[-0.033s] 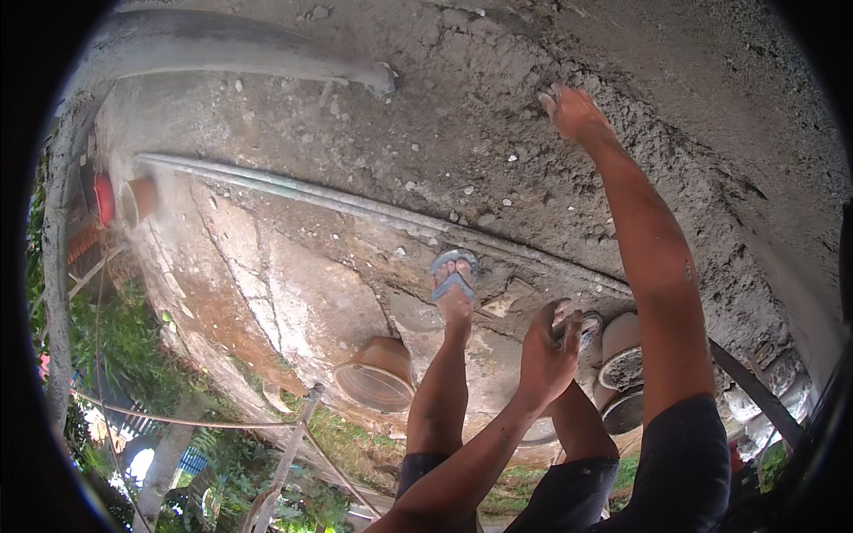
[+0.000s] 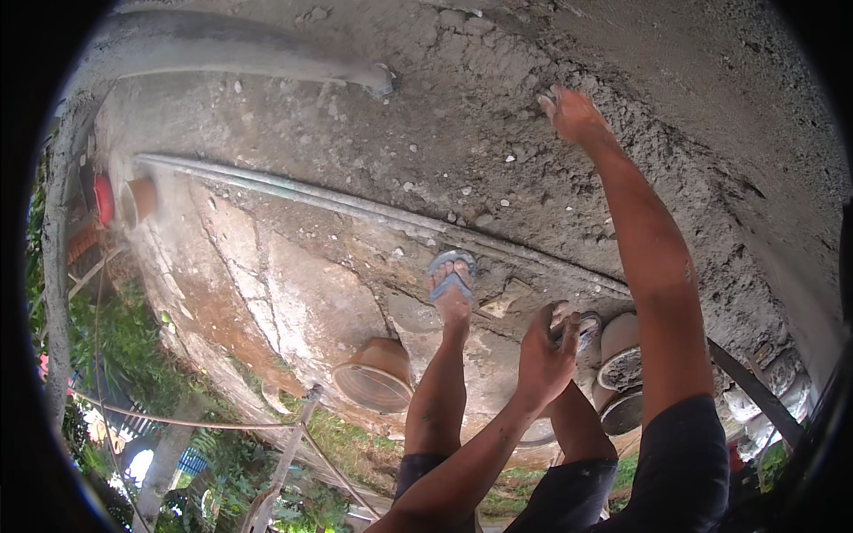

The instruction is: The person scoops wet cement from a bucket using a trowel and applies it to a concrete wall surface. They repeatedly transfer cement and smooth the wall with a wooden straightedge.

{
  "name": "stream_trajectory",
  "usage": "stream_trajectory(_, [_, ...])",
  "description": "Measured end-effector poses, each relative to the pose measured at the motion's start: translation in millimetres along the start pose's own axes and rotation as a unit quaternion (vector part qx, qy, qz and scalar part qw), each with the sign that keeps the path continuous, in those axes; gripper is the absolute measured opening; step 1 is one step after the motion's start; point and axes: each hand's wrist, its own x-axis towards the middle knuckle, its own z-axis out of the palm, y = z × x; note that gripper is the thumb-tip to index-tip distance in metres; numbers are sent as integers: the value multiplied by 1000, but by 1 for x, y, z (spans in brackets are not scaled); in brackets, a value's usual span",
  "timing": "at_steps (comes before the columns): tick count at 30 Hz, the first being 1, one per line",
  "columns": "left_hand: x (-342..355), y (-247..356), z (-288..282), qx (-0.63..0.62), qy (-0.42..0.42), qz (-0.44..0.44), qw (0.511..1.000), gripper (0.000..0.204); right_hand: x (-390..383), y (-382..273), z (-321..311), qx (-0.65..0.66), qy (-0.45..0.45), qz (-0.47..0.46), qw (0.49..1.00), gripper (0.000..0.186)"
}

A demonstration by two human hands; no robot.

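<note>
My right hand (image 2: 573,115) reaches up-right to the rough band of grey, crumbly mortar and debris (image 2: 613,102) along the plastered surface (image 2: 755,80). Its dusty fingers are curled, closed around something I cannot make out. Lower, my left hand (image 2: 546,351) is held above my foot in a sandal, with its fingers curled; whatever it holds is hidden. My other foot (image 2: 451,284), in a grey-blue sandal, is on the dusty, cracked ground (image 2: 275,293), beside two long pale pipes (image 2: 355,213).
A tan tub (image 2: 373,364) lies below my left foot; grey-caked buckets (image 2: 622,346) stand at right. A red basin (image 2: 104,200) and brown bucket (image 2: 138,195) are far left, near a pole (image 2: 58,266). A thick grey beam-like shape (image 2: 240,49) crosses top left. Ropes, posts and plants border the lower left.
</note>
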Motion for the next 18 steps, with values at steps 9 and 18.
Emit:
stream_trajectory(9, [-7, -32, 12, 63, 1, 10, 998, 36, -115, 59, -20, 57, -83, 38, 994, 58])
stream_trajectory(18, [-19, -52, 36, 70, -4, 16, 997, 36, -442, 195, -30, 91, -54, 219, 970, 35])
